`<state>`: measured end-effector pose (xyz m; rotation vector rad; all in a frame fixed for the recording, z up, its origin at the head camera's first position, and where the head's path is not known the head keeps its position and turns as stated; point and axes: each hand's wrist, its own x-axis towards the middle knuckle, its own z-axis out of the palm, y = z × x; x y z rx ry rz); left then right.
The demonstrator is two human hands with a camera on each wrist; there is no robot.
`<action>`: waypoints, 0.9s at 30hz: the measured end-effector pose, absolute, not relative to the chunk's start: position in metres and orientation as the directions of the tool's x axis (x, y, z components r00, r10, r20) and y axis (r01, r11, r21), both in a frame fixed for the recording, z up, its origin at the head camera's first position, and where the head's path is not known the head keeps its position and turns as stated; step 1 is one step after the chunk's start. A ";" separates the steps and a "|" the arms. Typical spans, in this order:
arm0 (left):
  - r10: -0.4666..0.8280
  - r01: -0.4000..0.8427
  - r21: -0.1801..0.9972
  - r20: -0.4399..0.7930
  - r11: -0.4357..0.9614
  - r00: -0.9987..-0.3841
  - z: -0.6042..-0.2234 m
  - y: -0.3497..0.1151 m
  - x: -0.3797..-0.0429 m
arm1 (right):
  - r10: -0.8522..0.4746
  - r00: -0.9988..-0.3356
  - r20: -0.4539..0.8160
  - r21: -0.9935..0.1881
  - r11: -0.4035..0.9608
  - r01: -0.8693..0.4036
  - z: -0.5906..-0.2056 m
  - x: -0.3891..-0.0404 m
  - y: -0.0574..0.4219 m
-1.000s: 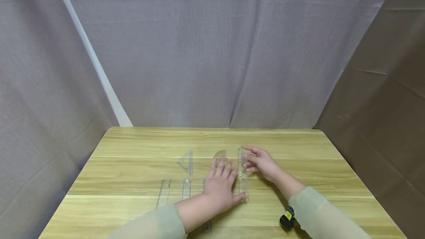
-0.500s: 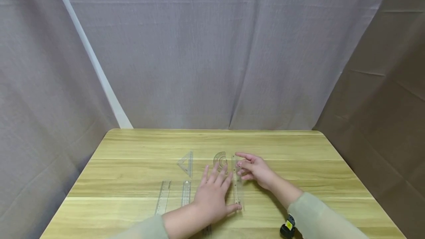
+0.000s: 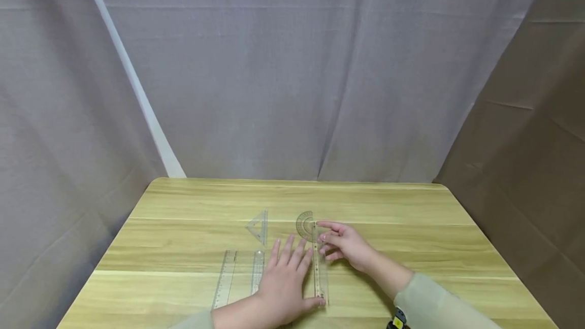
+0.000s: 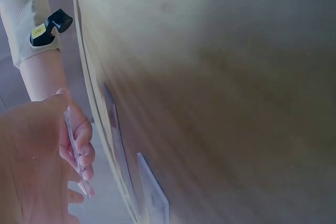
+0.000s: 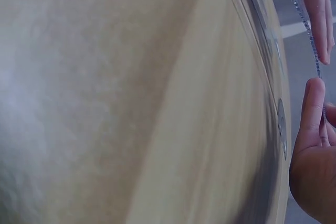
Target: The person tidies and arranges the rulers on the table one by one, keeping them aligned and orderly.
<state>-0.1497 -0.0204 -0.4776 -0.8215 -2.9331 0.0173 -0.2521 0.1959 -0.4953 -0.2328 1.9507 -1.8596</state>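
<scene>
One clear ruler point(image 3: 321, 275), earlier right of the protractor point(image 3: 303, 226), now overlaps its edge in head view, left hand point(image 3: 284, 284) straight-fingered, right hand point(image 3: 349, 245) pinching it

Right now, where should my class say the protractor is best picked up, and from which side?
Probably pinch the protractor by its curved rim, coming from the left: it lies flat, arc facing left, while the ruler in the right hand crowds its straight edge.
</scene>
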 end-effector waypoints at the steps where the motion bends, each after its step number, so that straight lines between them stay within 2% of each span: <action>1: 0.520 0.519 -0.033 0.089 0.854 -0.850 -0.478 -0.021 -0.149 | -0.413 -0.891 -0.191 -0.981 0.088 0.170 -0.496 -0.251 0.195; 18: 0.545 0.547 -0.011 0.091 0.837 -0.833 -0.482 -0.025 -0.136 | -0.469 -0.853 -0.228 -0.973 0.146 0.180 -0.495 -0.241 0.188; 27: 0.556 0.556 -0.022 0.077 0.831 -0.828 -0.485 -0.026 -0.130 | -0.463 -0.849 -0.256 -0.960 0.227 0.165 -0.494 -0.234 0.181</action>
